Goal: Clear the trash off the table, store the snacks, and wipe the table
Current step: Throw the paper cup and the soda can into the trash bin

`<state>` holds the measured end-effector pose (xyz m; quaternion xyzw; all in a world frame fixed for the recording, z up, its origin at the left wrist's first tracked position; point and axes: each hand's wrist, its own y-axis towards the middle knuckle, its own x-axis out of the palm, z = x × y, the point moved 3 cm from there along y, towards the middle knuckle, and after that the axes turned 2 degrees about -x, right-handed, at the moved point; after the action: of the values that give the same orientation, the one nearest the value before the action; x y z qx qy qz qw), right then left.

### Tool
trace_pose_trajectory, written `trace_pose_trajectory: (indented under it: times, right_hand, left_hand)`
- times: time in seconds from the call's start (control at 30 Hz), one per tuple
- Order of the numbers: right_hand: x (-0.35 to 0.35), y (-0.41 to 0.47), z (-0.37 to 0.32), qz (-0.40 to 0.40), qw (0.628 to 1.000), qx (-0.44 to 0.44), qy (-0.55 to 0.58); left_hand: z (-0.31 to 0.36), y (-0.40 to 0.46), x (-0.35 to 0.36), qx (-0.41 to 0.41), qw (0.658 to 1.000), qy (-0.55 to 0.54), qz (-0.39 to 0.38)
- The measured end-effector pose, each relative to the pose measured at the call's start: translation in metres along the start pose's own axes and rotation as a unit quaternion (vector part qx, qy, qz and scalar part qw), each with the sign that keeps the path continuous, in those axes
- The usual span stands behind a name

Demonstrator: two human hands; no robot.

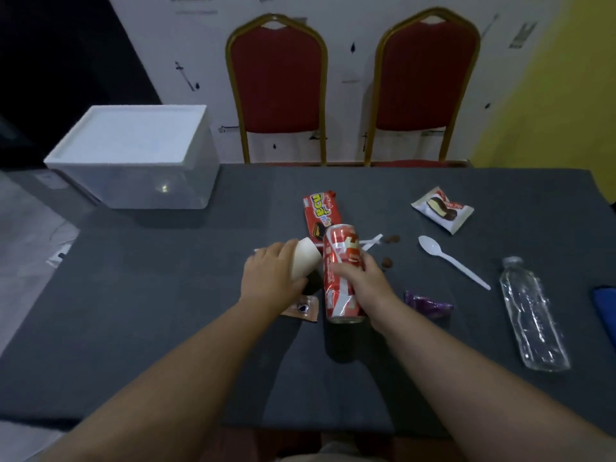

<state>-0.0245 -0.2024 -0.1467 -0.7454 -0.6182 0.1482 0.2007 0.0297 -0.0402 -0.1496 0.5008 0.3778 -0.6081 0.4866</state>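
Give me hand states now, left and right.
Left hand: closed on the white paper cup.
Right hand: closed on the red soda can, lifted off the table.

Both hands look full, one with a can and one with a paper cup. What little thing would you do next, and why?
Probably lift both clear of the table and carry them off as trash. The right hand already grips the red can, and the left hand is closed on the white paper cup. Neither hand is free for the plastic bottle or spoon. No bin is in view.
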Motion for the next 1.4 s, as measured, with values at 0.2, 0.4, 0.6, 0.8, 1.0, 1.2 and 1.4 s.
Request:
trace_pose_trajectory:
  times: [0.2, 0.4, 0.6, 0.8, 1.0, 1.2, 1.4]
  right_hand:
    - [0.034, 0.021, -0.023, -0.062, 0.997, -0.030, -0.021]
    - [0.093, 0.027, -0.030, -0.136, 0.990, -0.014, -0.045]
    - [0.180, 0.019, -0.023, -0.201, 0.977, 0.010, -0.073]
    - [0.278, 0.014, -0.022, -0.221, 0.971, 0.016, -0.089]
    - [0.392, 0.006, -0.024, -0.204, 0.975, 0.022, -0.087]
    - [0.459, 0.011, -0.024, -0.196, 0.976, 0.038, -0.082]
    - [0.495, 0.036, -0.032, -0.217, 0.971, 0.050, -0.092]
  left_hand:
    - [-0.055, -0.014, -0.021, -0.275, 0.908, -0.314, -0.032]
    - [-0.110, -0.041, -0.035, -0.398, 0.724, -0.563, -0.011]
    - [-0.176, -0.078, -0.046, -0.470, 0.604, -0.642, 0.051]
    - [-0.261, -0.091, -0.063, -0.462, 0.537, -0.701, 0.078]
    - [-0.373, -0.096, -0.092, -0.466, 0.547, -0.693, 0.065]
    - [-0.453, -0.104, -0.108, -0.492, 0.551, -0.673, 0.047]
    - [-0.484, -0.084, -0.110, -0.489, 0.533, -0.689, 0.047]
